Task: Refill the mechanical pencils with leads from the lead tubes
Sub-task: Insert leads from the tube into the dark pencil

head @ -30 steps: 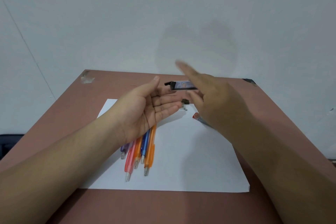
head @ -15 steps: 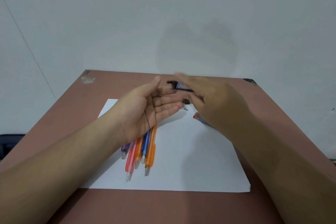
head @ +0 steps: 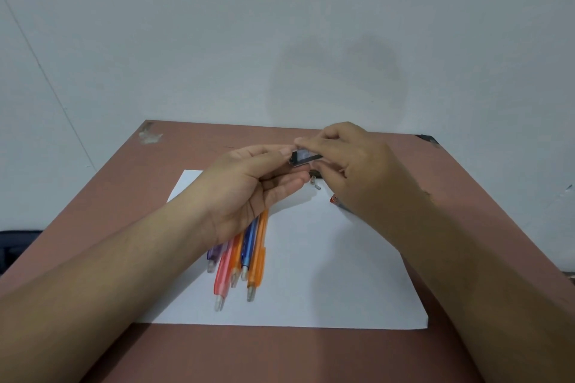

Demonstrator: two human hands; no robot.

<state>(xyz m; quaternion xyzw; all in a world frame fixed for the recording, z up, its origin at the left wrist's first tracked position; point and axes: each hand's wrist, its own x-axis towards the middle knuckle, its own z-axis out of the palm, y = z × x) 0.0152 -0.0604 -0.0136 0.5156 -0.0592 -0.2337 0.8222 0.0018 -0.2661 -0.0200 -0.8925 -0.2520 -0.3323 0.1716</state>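
Observation:
My right hand (head: 345,165) pinches a small dark lead tube (head: 306,158) and holds it level above the table, its left end at the thumb of my left hand (head: 249,186). My left hand is palm up with relaxed fingers just under the tube. Several mechanical pencils (head: 245,255), purple, pink, orange and blue, lie in a bunch on the white paper (head: 326,274), partly under my left wrist. A red pencil's end (head: 334,198) peeks out from under my right hand. Two tiny grey caps (head: 315,182) lie on the paper between my hands.
The paper lies on a brown table (head: 280,357) that stands against a white wall. A dark object (head: 431,140) sits at the table's far right corner, and a pale scuff (head: 151,134) marks the far left corner.
My right hand has curled its fingers round the lead tube and brought it down to my left thumb. My left hand has stayed palm up, fingers drawn in slightly.

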